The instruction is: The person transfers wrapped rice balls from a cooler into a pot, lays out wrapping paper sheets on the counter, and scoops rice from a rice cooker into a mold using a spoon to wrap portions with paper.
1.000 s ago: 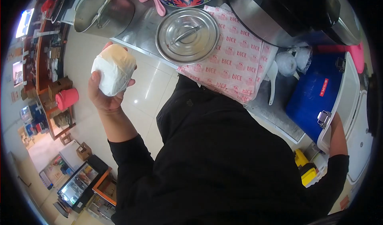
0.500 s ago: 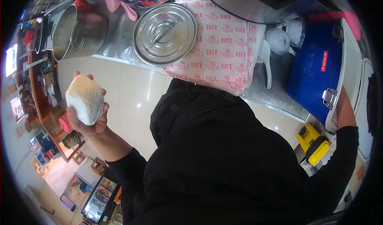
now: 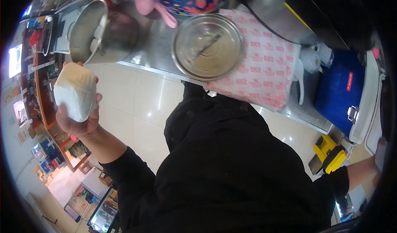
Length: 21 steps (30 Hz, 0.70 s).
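My left hand [image 3: 78,123] is closed around a block [image 3: 76,92] with a pale yellow top and a thin white wrapper, held up beside the counter. I cannot tell exactly what is inside the wrapper. At the far right edge of the view, my right hand [image 3: 379,156] is at the white lid [image 3: 374,121] of a blue cooler box [image 3: 341,94]. Its fingers are mostly lost in the dark rim of the picture.
On the steel counter [image 3: 147,51] stand a deep metal pot [image 3: 120,36], a round steel lid [image 3: 206,61], and printed paper sheets [image 3: 264,63]. A pink scoop [image 3: 159,10] and a white spoon [image 3: 300,86] lie near them. A yellow-and-black object [image 3: 328,152] is below the cooler.
My right hand has come out of the cooler box and moved down and right to its lid. My left hand still holds the wrapped block. The view has shifted, bringing the counter things rightward.
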{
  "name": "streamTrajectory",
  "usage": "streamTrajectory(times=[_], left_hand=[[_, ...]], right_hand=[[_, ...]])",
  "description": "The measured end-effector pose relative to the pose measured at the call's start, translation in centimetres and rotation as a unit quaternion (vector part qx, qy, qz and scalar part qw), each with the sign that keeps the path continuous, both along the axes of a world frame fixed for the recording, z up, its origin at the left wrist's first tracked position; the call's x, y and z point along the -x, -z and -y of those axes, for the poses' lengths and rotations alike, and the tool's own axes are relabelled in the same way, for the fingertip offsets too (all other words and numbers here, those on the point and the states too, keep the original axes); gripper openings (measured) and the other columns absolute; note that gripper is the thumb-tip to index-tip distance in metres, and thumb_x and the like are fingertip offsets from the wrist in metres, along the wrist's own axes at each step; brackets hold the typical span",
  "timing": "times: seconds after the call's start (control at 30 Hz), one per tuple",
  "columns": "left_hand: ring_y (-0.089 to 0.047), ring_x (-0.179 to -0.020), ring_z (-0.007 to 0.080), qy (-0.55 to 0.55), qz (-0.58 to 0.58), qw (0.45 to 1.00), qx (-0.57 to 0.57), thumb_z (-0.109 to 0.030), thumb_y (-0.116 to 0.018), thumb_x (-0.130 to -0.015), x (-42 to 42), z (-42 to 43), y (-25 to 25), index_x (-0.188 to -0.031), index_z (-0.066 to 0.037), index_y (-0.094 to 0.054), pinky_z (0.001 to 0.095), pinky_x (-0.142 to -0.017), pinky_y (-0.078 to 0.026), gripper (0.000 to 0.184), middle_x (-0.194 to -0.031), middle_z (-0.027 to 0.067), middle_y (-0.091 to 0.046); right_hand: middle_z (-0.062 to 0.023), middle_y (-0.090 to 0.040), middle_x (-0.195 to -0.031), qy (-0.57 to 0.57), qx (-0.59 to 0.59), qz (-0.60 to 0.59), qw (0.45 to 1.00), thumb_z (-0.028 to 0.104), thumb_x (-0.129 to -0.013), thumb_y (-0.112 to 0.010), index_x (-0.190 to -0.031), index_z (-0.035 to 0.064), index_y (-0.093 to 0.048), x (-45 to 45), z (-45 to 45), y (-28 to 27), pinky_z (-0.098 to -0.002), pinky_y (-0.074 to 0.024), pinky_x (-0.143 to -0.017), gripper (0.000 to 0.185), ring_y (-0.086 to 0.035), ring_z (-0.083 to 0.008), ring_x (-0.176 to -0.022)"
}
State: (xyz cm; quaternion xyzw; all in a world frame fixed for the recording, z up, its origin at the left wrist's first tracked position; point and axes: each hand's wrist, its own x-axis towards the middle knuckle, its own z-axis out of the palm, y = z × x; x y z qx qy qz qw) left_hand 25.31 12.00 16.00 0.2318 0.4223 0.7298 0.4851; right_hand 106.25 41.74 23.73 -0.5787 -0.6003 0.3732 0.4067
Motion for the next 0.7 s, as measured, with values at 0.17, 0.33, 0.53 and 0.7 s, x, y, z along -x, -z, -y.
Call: streamTrajectory(times=[0.17, 0.33, 0.53, 0.7], left_hand=[[-0.052, -0.119, 0.0392, -0.057, -0.255, 0.958, 0.114, -0.029, -0.069, -0.072, 7.1, -2.1, -1.8, -0.142, 0.003, -0.029, 0.0503, -0.085, -0.056, 0.086, -0.133, 0.0243, -0.045], [-0.056, -0.109, 0.0213, 0.03, -0.472, 0.876, 0.095, -0.015, -0.071, -0.07, 15.2, -4.9, -1.9, -0.129, 0.001, -0.048, 0.0315, -0.095, -0.043, 0.066, -0.122, 0.0128, -0.056], [-0.06, -0.091, 0.0151, 0.191, -0.566, 0.792, 0.131, -0.007, -0.07, -0.066, 23.2, -7.1, 1.0, -0.121, -0.005, -0.056, 0.0293, -0.083, -0.048, 0.056, -0.101, 0.0069, -0.065], [-0.064, -0.09, 0.0288, 0.306, -0.648, 0.673, 0.183, -0.008, -0.068, -0.061, 25.7, -10.0, 2.7, -0.116, -0.006, -0.058, 0.0331, -0.081, -0.049, 0.056, -0.098, 0.0138, -0.066]], right_hand=[[-0.0189, -0.037, -0.125, -0.184, 0.002, -0.283, 0.941, 0.023, -0.088, -0.059, -0.132, 0.0134, -0.036, 15.2, 7.4, -1.2, -0.0395, -0.0537, -0.045, 0.05, -0.06, -0.0386, -0.063], [-0.0198, -0.035, -0.129, -0.305, 0.069, -0.379, 0.871, 0.024, -0.089, -0.058, -0.136, 0.0138, -0.034, 33.7, 12.2, 1.9, -0.0398, -0.0539, -0.044, 0.054, -0.06, -0.04, -0.062], [-0.0207, -0.033, -0.132, -0.287, 0.097, -0.397, 0.866, 0.025, -0.091, -0.055, -0.14, 0.0136, -0.032, 47.8, 16.0, 4.9, -0.0405, -0.0536, -0.04, 0.055, -0.059, -0.0416, -0.059], [-0.0215, -0.035, -0.128, -0.163, 0.054, -0.374, 0.911, 0.028, -0.095, -0.051, -0.138, 0.0122, -0.032, 53.1, 17.8, 4.7, -0.0427, -0.0535, -0.038, 0.05, -0.057, -0.0405, -0.051]])
